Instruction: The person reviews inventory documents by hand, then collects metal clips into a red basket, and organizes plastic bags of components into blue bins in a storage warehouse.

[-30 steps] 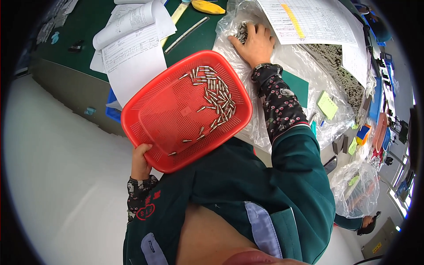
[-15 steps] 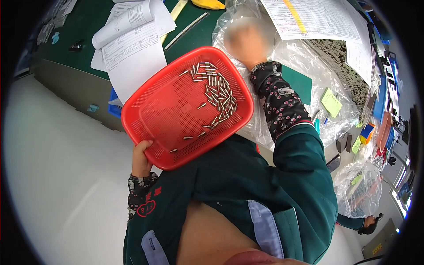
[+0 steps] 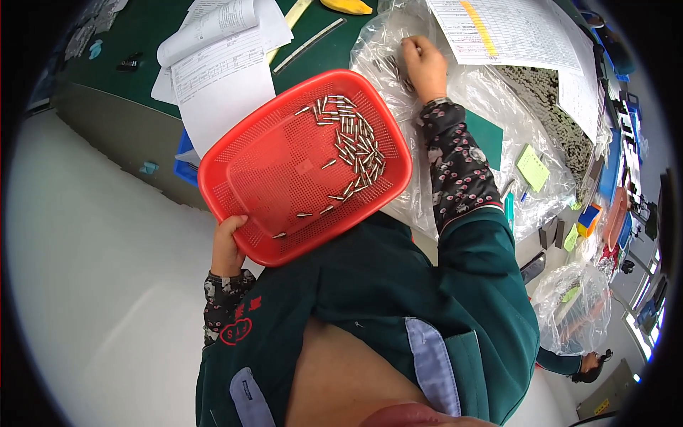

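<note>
My left hand grips the near left rim of a red plastic basket, the thumb inside over the edge. Small pointed metal pins lie heaped toward the basket's right side, with a few scattered nearer its lower edge. Beyond the basket, my right hand is over a clear plastic bag. Its fingers are curled together; whatever they hold, if anything, is hidden. More metal pins show at the bag, just left of this hand.
Paper sheets and a steel ruler lie on the green table mat. Printed sheets cover part of the bagged material at right. A yellow-green note pad rests on plastic. Another person is at the lower right.
My right hand, blurred before, has shifted slightly right and now shows curled fingers, with pins visible beside it. The basket has moved slightly up, still in my left hand.
</note>
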{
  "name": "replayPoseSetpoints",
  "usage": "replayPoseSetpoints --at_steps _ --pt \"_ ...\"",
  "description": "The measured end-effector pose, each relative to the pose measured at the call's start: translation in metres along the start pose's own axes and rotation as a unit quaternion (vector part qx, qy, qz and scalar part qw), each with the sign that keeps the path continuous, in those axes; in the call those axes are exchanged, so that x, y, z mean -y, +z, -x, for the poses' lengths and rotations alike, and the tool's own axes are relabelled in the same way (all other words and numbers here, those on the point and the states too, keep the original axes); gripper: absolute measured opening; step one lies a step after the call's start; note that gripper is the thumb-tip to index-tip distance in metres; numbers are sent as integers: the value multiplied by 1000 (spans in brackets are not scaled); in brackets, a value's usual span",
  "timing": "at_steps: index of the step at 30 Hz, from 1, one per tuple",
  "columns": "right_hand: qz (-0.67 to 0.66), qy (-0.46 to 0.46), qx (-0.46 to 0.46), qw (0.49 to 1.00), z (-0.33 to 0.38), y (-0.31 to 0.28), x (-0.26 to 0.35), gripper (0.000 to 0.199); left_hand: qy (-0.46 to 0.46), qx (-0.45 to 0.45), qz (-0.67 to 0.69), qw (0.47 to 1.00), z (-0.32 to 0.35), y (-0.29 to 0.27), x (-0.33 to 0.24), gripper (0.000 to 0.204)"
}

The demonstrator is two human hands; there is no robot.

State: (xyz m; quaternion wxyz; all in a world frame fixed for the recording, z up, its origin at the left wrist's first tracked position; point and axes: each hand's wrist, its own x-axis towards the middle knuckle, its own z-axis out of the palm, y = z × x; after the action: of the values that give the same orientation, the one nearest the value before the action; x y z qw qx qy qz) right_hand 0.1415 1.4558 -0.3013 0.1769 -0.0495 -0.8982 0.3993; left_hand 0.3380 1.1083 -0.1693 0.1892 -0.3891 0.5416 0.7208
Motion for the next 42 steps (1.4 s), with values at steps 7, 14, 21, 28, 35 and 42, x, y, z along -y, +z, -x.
replayPoseSetpoints --at_steps 7,14,21,28,35,42 --pt "-312 15 192 930 31 -49 96 18 14 5 -8 1000 1 6 1 44" --pt "-204 -215 172 939 47 -44 104 14 -7 -9 -10 1000 0 0 4 44" --pt "220 -106 -52 968 10 -7 -21 20 3 10 2 1000 -4 -6 3 41" --pt "179 -29 43 983 -6 -14 -24 20 3 16 17 1000 -7 -6 3 42" --pt "238 -84 -19 967 7 -23 -28 34 -8 5 8 1000 -9 -6 -2 42" --pt "223 -31 71 972 25 1 18 45 0 -9 7 1000 -8 -2 1 40"
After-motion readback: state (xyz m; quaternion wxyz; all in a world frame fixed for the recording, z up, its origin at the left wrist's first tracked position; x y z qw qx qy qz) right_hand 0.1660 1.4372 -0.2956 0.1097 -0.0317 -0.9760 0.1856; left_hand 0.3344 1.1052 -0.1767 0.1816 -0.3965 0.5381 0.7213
